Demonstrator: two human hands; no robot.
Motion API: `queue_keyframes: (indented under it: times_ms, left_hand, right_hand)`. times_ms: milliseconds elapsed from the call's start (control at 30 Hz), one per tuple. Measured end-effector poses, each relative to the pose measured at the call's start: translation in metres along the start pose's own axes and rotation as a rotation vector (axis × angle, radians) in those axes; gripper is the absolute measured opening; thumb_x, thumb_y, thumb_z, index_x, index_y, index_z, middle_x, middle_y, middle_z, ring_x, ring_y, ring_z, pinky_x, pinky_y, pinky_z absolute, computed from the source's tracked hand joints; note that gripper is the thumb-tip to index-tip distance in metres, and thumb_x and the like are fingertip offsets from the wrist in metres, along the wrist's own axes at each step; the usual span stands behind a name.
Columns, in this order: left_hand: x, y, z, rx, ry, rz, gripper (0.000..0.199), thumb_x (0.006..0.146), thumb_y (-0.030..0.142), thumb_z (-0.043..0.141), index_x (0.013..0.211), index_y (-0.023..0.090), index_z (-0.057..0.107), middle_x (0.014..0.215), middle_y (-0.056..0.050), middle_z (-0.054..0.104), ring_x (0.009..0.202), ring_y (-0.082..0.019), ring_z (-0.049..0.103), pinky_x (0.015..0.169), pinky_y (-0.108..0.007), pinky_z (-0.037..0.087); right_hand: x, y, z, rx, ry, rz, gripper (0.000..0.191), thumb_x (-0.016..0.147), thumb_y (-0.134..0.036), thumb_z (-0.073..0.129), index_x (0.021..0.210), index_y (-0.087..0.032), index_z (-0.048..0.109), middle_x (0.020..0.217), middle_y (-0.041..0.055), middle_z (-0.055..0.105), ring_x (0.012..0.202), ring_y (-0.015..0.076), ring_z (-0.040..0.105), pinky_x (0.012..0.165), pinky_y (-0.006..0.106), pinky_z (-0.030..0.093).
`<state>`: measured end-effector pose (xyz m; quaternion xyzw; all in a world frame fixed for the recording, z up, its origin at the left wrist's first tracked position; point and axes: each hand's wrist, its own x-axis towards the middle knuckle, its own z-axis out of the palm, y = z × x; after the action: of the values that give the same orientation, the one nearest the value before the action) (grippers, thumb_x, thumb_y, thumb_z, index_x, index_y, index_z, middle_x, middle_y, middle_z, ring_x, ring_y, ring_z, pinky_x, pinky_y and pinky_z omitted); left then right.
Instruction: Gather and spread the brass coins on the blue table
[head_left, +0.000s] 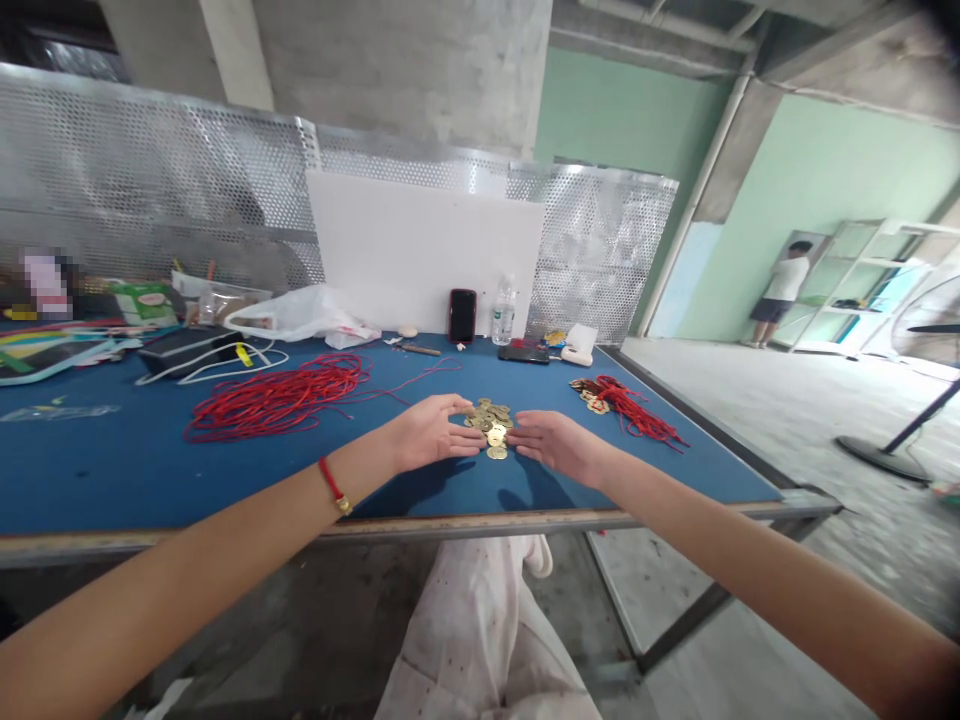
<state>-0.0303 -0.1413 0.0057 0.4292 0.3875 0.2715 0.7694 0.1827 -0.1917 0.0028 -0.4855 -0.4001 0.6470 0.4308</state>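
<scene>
Facing each other in the head view, two bare hands bracket a small heap of round, brass-coloured metal coins with pierced centres (487,413) near the front edge of the blue-topped surface (420,492). The left forearm enters from the lower left corner and slants up and inward, a braided red cord bracelet with a gold-coloured charm (334,487) around its wrist. From there the left grip (429,437) points right, thumb raised apart from the fingers, which lie straight and nearly level beside the heap; it is wide and closed around nothing. The right forearm rises from the lower right corner, and the right grip (561,445) points left, lower than the heap's far edge, fingers extended toward the coins; it too is loosely spread, clasping nothing. Whether the fingertips actually touch the coins I cannot tell. Two brighter coins lie at the near side of the heap, between the hands. Left of the left grip, and farther back, sits a loose, tangled bundle of thin red cord (277,398); beyond the right grip, to the right, lies a bunch of red cords with coins at one end (634,412)
</scene>
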Motion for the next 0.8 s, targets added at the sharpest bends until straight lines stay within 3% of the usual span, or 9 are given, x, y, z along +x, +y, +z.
queue_keyframes:
  times_ms: [100,233,333,467,633,800]
  left_hand:
    - [-0.013,-0.011,-0.006,0.149,0.054,0.14,0.062,0.072,0.032,0.073,0.125,0.015,0.044,0.123,-0.021,0.057,0.111,-0.031,0.059,0.098,-0.042,0.045]
    - [-0.014,-0.027,-0.015,0.591,0.145,0.479,0.091,0.054,0.034,0.088,0.132,0.019,0.044,0.131,-0.016,0.053,0.13,-0.034,0.042,0.11,-0.044,0.03]
    - [0.002,-0.032,-0.017,0.846,0.159,0.561,0.109,0.042,0.037,0.092,0.137,0.018,0.043,0.146,-0.017,0.037,0.139,-0.036,0.024,0.116,-0.043,0.014]
    - [0.03,-0.031,-0.017,0.976,0.115,0.529,0.111,0.043,0.049,0.089,0.138,0.017,0.042,0.151,-0.016,0.028,0.143,-0.035,0.013,0.116,-0.041,-0.001]
    - [0.058,-0.024,-0.019,1.22,0.122,0.572,0.113,0.053,0.063,0.08,0.143,0.012,0.034,0.151,-0.019,0.028,0.141,-0.035,0.019,0.116,-0.041,0.004]
    - [0.08,-0.012,-0.024,1.534,0.08,0.564,0.114,0.061,0.075,0.066,0.147,0.013,0.026,0.148,-0.018,0.034,0.135,-0.036,0.032,0.111,-0.041,0.024]
  right_hand:
    - [-0.002,0.005,-0.017,-0.252,0.018,-0.234,0.042,0.069,-0.025,0.073,0.109,-0.021,0.06,0.122,0.008,0.062,0.118,0.022,0.056,0.109,0.039,0.037]
    - [0.002,0.014,-0.037,-0.778,-0.048,-0.555,0.078,0.063,-0.036,0.081,0.133,-0.023,0.05,0.151,0.0098,0.036,0.142,0.027,0.028,0.119,0.045,0.015]
    - [0.02,0.021,-0.04,-0.971,-0.115,-0.559,0.094,0.062,-0.049,0.079,0.141,-0.017,0.04,0.155,0.0152,0.027,0.144,0.03,0.021,0.119,0.047,0.012]
    - [0.054,0.027,-0.039,-1.062,-0.126,-0.599,0.099,0.065,-0.059,0.073,0.144,-0.012,0.036,0.154,0.0197,0.027,0.144,0.0319,0.023,0.119,0.047,0.014]
    - [0.08,0.027,-0.038,-1.137,-0.102,-0.652,0.093,0.07,-0.062,0.067,0.144,-0.014,0.036,0.152,0.0182,0.031,0.142,0.0324,0.027,0.117,0.049,0.017]
    - [0.099,0.025,-0.038,-1.356,-0.147,-0.684,0.089,0.08,-0.061,0.056,0.148,-0.011,0.026,0.149,0.021,0.036,0.138,0.0335,0.035,0.112,0.053,0.025]
